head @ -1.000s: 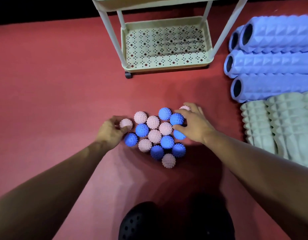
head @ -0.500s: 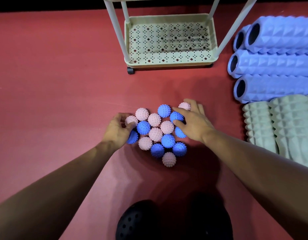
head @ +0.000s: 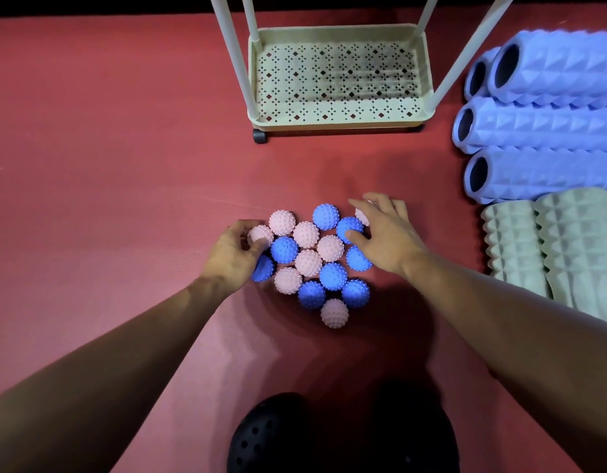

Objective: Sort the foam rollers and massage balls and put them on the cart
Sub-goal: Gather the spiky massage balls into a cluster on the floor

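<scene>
1. Your left hand (head: 232,256) curls its fingers round a pink ball (head: 260,234) at the left edge of the ball cluster, with a blue ball (head: 263,268) partly hidden under the palm.
2. Your right hand (head: 385,233) lies over the cluster's right edge, fingers bent. The thumb presses a blue ball (head: 347,228), and a pink ball (head: 362,216) shows only in part beneath the fingers. Whether that hand truly grasps either one cannot be told.
3. The balls sit packed together, touching, on the red mat (head: 107,148) in front of you, between your two hands. Count eight pink and seven blue that show, fifteen in all; any others under your hands are hidden.
4. The purple rollers (head: 547,124) lie on the mat to your right, four of them: three show a full dark open end facing left toward the cart, and a fourth is half hidden behind the top one. Their long axes run left to right.
5. The pale green rollers (head: 547,244) lie just beside the purple ones, nearer to you. Two show, side by side, with long axes running away from you and toward you.
6. The cart (head: 339,121) stands on the mat beyond the balls, its pierced bottom tray holding nothing; one black wheel (head: 260,135) shows at its near left corner.
7. A black shoe (head: 268,435) shows at the bottom edge.
</scene>
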Motion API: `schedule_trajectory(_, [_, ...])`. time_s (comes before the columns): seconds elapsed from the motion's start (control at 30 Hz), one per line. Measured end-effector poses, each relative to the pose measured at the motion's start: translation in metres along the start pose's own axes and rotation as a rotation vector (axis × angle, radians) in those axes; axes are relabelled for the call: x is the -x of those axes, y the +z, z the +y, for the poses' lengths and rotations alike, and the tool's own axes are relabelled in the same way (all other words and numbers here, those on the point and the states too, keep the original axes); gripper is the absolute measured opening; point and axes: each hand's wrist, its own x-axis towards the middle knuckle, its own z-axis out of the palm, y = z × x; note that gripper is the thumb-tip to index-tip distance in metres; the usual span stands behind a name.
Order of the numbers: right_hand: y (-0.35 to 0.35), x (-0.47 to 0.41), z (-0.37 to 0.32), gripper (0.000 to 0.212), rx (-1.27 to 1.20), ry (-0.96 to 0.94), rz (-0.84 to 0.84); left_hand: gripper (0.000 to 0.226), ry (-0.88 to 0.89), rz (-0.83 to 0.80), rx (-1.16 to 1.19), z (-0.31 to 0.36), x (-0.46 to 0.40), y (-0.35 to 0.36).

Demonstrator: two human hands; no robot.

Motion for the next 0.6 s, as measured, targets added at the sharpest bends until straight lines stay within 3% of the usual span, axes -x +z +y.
schedule_trajectory(0.17, [-0.003, 0.001, 0.001, 0.071, 0.039, 0.016, 0.019, 0.025, 0.016, -0.012, -0.065, 0.000, 0.001, -0.002])
schedule_trajectory(0.37, [-0.013, 0.008, 0.004, 0.065, 0.063, 0.010, 0.112, 0.038, 0.003, 0.021, -0.245, 0.014, 0.013, -0.017])
schedule_trajectory(0.6, [-0.066, 0.037, -0.026, 0.057, 0.194, -0.142, -0.012, 0.052, 0.258, -0.081, -0.636, 0.080, 0.053, -0.057])
